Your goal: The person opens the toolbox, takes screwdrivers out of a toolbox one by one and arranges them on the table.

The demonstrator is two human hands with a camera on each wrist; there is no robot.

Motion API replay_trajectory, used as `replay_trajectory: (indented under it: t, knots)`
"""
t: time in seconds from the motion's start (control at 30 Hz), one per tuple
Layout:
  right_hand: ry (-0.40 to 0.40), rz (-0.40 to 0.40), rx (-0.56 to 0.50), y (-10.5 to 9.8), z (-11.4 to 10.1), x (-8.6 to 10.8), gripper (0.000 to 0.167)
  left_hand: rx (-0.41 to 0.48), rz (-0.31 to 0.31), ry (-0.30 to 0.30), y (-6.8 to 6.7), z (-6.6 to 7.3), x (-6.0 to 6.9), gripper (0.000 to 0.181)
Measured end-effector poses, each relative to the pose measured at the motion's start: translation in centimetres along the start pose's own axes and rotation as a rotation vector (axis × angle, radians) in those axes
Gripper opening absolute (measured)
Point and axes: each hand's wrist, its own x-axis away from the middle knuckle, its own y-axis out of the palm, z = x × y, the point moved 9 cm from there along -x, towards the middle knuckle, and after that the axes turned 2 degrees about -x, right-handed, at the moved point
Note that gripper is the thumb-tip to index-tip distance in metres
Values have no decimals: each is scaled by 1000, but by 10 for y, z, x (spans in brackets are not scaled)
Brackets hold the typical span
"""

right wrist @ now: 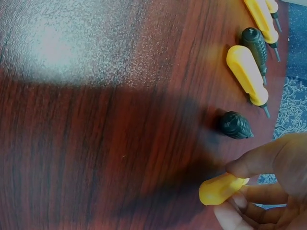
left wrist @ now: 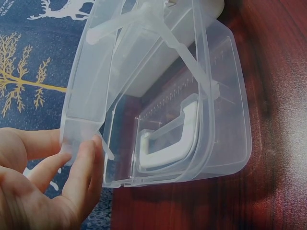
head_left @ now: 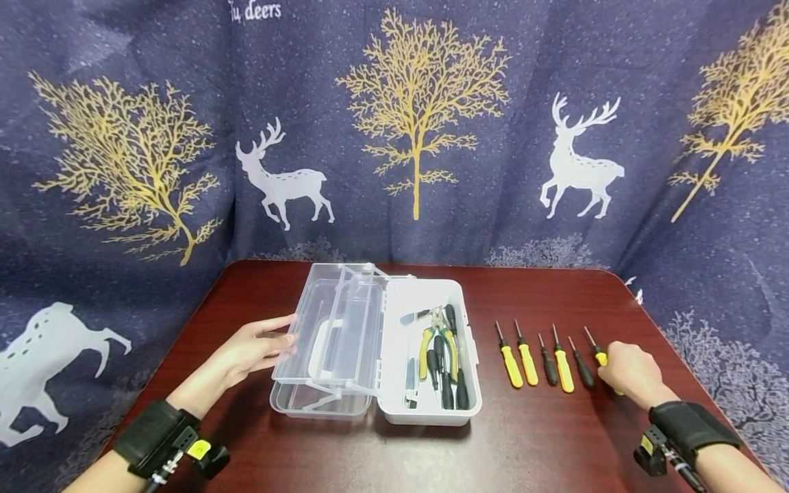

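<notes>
At the far right of the table, my right hand (head_left: 630,373) pinches the yellow handle of a screwdriver (right wrist: 219,189) between thumb and fingers. Its dark shaft points away from me in the head view. With fingers and thumb at its left edge, my left hand (left wrist: 57,177) grips a clear plastic tray (left wrist: 88,96), hinged by arms to a toolbox. That tray stands raised over the box's transparent lid (head_left: 320,404), which lies folded out to the left. Inside the white toolbox base (head_left: 401,301) are pliers (head_left: 427,352) with yellow-green handles and several black-handled tools (head_left: 461,392).
Between the toolbox and my right hand several screwdrivers lie in a row, among them a yellow one (head_left: 511,366) and a black one (head_left: 583,370). The dark red table (head_left: 524,445) ends at a patterned curtain (head_left: 456,236) behind.
</notes>
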Motion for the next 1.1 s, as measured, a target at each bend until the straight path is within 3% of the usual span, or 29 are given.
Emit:
replay_trajectory:
  t: [0.73,1.1]
  knots:
    - [25,-27,-34,11,3,-2,21,-9,-1,-8,1,2,1,66]
    - [64,12,-43,6,9,-1,22,-19,1,-8,1,2,1,66]
